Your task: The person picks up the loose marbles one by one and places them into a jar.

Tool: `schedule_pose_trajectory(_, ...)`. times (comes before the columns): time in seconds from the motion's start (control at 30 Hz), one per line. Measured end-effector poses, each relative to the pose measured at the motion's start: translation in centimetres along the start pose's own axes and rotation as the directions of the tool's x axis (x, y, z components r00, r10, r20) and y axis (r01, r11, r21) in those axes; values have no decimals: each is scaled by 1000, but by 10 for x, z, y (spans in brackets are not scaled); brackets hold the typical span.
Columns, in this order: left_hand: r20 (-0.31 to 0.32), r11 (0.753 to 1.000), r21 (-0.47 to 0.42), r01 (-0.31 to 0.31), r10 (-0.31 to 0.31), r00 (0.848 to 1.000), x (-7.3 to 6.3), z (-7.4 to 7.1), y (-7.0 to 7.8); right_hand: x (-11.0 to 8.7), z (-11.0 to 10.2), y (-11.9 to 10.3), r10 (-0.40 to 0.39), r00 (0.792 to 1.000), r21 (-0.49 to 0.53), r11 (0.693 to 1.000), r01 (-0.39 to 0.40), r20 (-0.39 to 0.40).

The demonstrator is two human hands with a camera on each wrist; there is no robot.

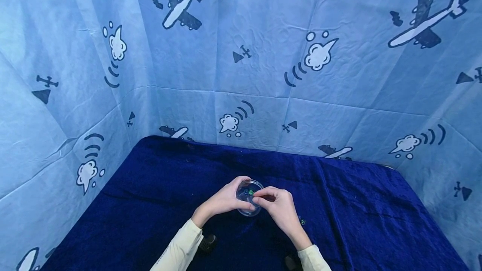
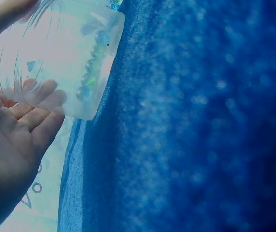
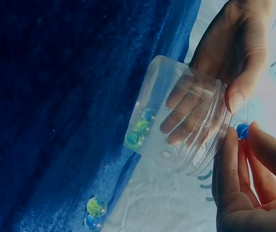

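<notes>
The fingers of the right hand [image 1: 279, 208] were clamped in a pinch on a blue glass marble [image 3: 242, 130], its rounded side showing between the tips. That marble was at the mouth of a clear plastic jar [image 3: 196, 116], just outside the rim in the right wrist view. The left hand [image 1: 224, 198] had its fingers wrapped around the jar from the left, the thumb lying on the near side at the rim and the other fingers showing through the far wall. The jar's open mouth faced up toward the person; whether its base touched the cloth could not be told.

Inside, low down by the base, a row of blue and green marbles [image 2: 90, 66] rested close together. To the right of the jar, beside the right wrist, a yellow-green marble [image 3: 96, 207] and a paler blue one [image 3: 93, 222] lay side by side on the dark blue velvet cloth [image 1: 361, 204] that covered the tabletop. Cream sleeves [image 1: 181, 241] reached in from the near side, and a dark object [image 1: 208, 243], too dim to identify, showed beside the left cuff. At the far edge and both sides stood a light blue fabric backdrop [image 1: 263, 74], creased, printed with airplanes and clouds.
</notes>
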State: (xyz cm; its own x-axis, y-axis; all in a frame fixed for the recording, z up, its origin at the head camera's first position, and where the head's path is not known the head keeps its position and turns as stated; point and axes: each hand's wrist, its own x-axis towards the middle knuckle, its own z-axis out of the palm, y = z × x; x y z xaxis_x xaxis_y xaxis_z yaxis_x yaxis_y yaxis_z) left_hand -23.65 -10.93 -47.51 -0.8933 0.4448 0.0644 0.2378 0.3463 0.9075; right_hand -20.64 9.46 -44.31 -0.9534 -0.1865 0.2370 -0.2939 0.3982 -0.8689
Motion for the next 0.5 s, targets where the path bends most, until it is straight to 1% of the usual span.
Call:
schedule_pose_trajectory(0.2,-8,1000,10,1,-1,1000,0,0,0,0,1,1,-11,1000,-4,1000,11,-12)
schedule_pose_trajectory(0.33,-10,1000,16,1,-1,1000,1,1,0,0,2,1,-38,999,-8,999,38,-17)
schedule_pose_trajectory(0.5,-8,1000,17,1,-1,1000,1,1,0,0,1,2,-36,999,-14,999,36,-20)
